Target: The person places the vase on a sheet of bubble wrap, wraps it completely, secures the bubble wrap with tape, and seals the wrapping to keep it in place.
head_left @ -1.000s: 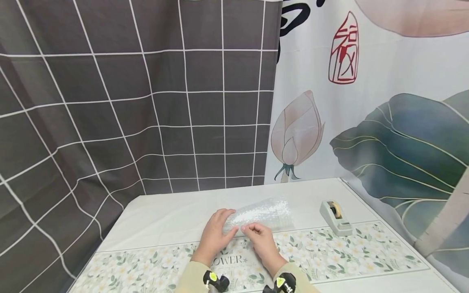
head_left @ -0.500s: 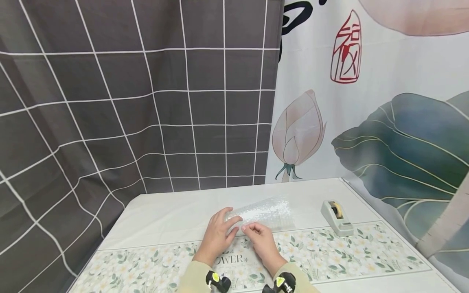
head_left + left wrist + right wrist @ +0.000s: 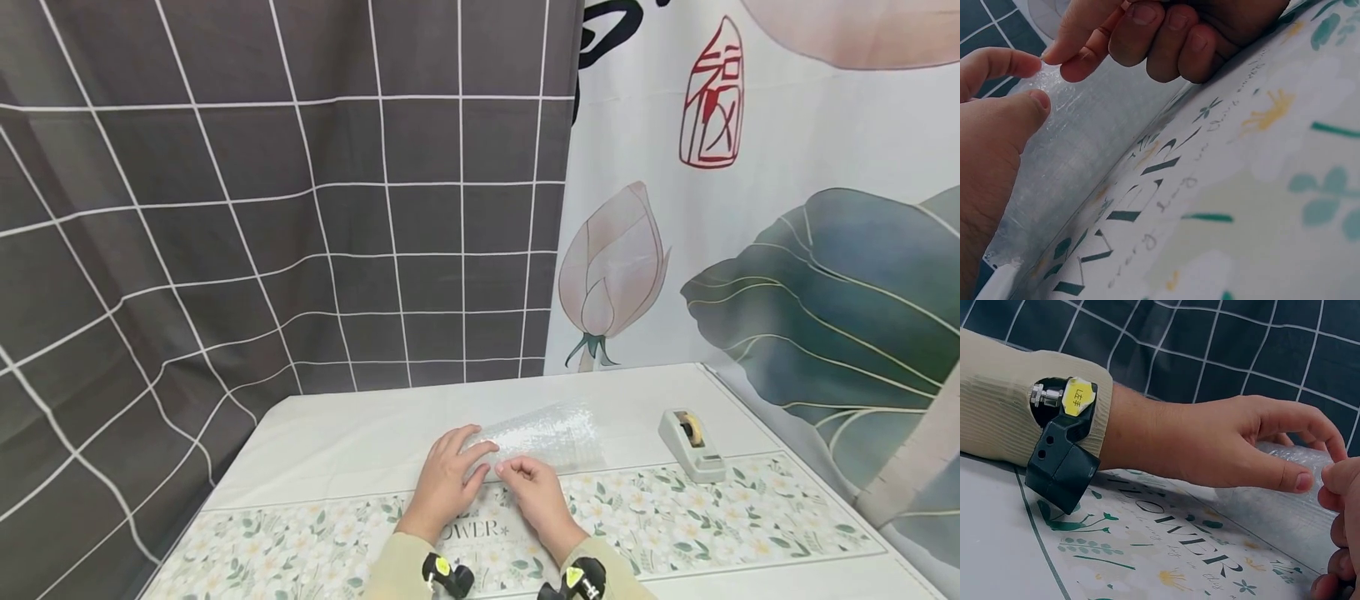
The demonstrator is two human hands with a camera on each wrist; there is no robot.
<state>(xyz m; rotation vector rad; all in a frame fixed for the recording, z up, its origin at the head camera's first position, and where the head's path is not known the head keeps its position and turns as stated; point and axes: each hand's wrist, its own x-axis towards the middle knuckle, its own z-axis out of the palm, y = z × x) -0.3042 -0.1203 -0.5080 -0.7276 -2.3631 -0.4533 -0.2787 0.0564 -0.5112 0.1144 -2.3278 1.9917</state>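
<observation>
A clear bundle of bubble wrap [image 3: 551, 433] lies on the table in front of both hands, shiny and rolled or folded over. My left hand [image 3: 444, 479] rests at its left end, thumb and index finger spread apart, the other fingers over the far side. With thumb and index finger my right hand [image 3: 534, 492] pinches at the wrap's near edge, its other fingers curled under. In the left wrist view the left index finger [image 3: 1016, 62] reaches the right fingertips. Whether a strip of tape lies between those fingertips is too small to tell.
A pale tape dispenser [image 3: 692, 446] with a yellowish roll stands at the right of the table. The white tablecloth [image 3: 360, 450] carries a floral band with lettering. A dark grid curtain [image 3: 420, 208] and a flower-printed curtain [image 3: 622, 275] hang behind.
My left index finger has lifted off the wrap and come toward the right fingertips, and the left hand has shifted slightly right. The right hand and the bubble wrap look nearly still.
</observation>
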